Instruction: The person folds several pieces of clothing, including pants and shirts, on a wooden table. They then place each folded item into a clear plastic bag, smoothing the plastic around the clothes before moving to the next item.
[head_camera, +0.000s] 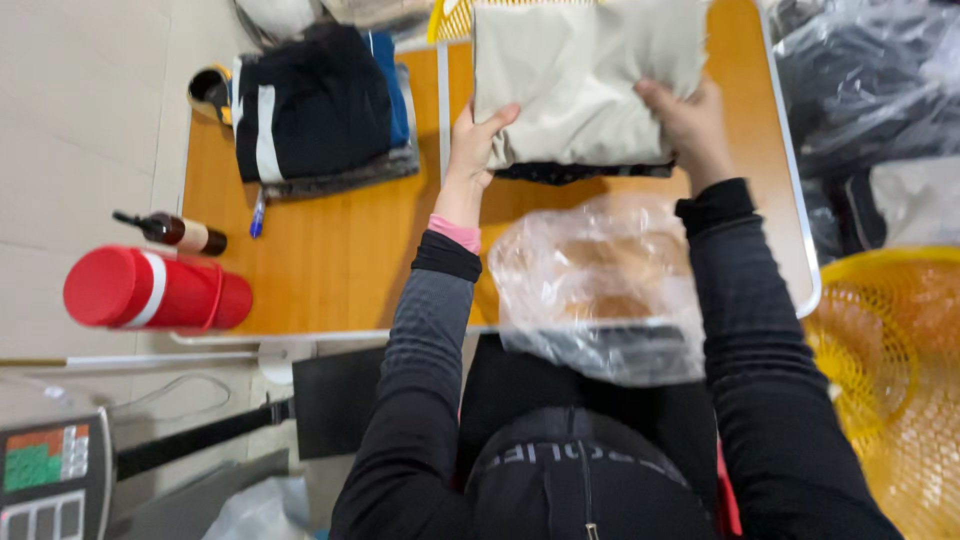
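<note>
A folded beige garment (580, 70) lies on top of a dark folded piece at the far side of the orange table (340, 260). My left hand (474, 150) grips the garment's near left corner. My right hand (690, 125) holds its near right edge, fingers curled over the cloth. A crumpled clear plastic bag (595, 285) rests between my forearms at the table's near edge, partly hanging over my lap.
A stack of dark folded clothes (315, 110) sits at the table's far left, with a pen (257, 213) beside it. A red flask (150, 290) and a small brown bottle (175, 231) lie left. Yellow baskets (890, 370) stand right; dark bags (860, 90) far right.
</note>
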